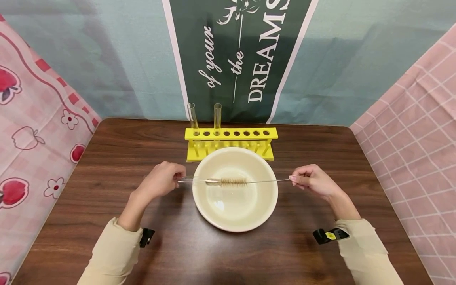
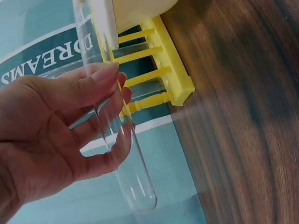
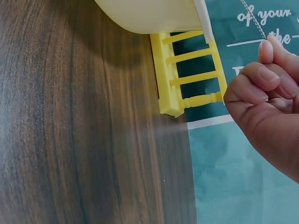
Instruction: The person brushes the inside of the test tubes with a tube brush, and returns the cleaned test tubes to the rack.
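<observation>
My left hand (image 1: 162, 178) grips a clear glass test tube (image 1: 196, 180) lying sideways, its mouth pointing right over the cream bowl (image 1: 233, 223). The left wrist view shows thumb and fingers around the glass, with the rounded closed end of the tube (image 2: 139, 186) beyond them. A test tube brush (image 1: 234, 182) is level with the tube; the tip of its bristles is inside the mouth and the rest is outside. Thumb and fingertips of my right hand (image 1: 313, 181) pinch the far end of its twisted wire handle (image 3: 254, 19).
Behind the bowl stands a yellow test tube rack (image 1: 231, 133), with two upright glass tubes (image 1: 217, 116) in its left part. All sit on a dark wood table (image 1: 228, 257). A printed cloth (image 1: 142, 63) hangs at the back, pink cloths at both sides.
</observation>
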Available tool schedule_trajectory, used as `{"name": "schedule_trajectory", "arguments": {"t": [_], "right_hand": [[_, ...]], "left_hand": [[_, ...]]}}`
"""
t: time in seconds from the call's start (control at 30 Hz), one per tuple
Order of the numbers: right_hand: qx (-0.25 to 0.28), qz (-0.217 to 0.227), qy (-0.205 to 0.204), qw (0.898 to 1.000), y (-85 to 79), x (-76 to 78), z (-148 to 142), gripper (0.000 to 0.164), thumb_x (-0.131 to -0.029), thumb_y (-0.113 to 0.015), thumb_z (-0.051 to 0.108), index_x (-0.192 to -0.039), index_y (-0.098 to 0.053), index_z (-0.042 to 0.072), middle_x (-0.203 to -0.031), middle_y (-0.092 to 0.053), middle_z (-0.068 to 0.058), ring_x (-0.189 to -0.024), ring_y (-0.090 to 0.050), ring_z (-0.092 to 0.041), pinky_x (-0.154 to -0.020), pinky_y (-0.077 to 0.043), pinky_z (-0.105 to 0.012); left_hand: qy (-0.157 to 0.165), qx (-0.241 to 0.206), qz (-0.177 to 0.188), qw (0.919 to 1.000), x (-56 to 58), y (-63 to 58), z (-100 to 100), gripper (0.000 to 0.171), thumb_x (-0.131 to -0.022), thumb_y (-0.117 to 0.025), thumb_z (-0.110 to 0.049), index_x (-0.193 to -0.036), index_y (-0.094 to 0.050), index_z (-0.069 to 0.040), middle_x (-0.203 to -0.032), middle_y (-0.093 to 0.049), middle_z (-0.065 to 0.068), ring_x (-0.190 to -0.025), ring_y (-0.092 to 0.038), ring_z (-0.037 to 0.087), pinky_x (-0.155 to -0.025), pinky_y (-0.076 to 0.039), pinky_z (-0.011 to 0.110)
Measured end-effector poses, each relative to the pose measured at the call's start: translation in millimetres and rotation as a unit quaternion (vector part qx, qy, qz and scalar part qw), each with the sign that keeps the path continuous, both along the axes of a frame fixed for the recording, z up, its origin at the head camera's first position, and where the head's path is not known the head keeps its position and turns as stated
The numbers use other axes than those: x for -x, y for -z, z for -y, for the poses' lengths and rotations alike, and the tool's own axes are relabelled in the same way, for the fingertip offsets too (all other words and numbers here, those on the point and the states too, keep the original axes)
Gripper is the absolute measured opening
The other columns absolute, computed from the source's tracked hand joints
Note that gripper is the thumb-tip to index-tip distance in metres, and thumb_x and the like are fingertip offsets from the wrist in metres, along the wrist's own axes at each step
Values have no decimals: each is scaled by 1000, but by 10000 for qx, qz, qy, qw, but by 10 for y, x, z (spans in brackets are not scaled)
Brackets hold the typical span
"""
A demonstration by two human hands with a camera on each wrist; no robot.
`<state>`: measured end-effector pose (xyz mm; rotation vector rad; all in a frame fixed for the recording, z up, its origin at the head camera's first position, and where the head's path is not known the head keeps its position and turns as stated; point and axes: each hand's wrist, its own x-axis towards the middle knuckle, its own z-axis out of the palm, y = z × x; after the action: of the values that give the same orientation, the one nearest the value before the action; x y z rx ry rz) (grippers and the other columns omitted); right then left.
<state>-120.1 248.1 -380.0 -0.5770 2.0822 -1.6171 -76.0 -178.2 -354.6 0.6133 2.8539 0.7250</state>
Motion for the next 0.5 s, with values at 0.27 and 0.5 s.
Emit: {"name": "schedule_trajectory", "arguments": {"t": [0.27,0.5], "right_hand": [[-678,-298,232,9970,-35,-13,26,19,-87,-57,1,-70,-57,-7,-55,-44,-11,-48,-39,-24,-45,-36,-34],[-1032,-796,123,9914,-53,-35,68,16,-86,-58,0,-70,-58,-3,-55,-45,-9,-48,-41,-15,-43,-36,-29]], "left_hand": [[21,91,213,9997,45,-9,-63,29,-66,-66,14,-67,-53,-12,-61,-43,-1,-61,-43,15,-54,-35,28],[108,-8,492,9987,117,-10,-95,28,-68,-64,15,-66,-53,-10,-62,-42,-1,-61,-40,14,-55,-33,28]]}}
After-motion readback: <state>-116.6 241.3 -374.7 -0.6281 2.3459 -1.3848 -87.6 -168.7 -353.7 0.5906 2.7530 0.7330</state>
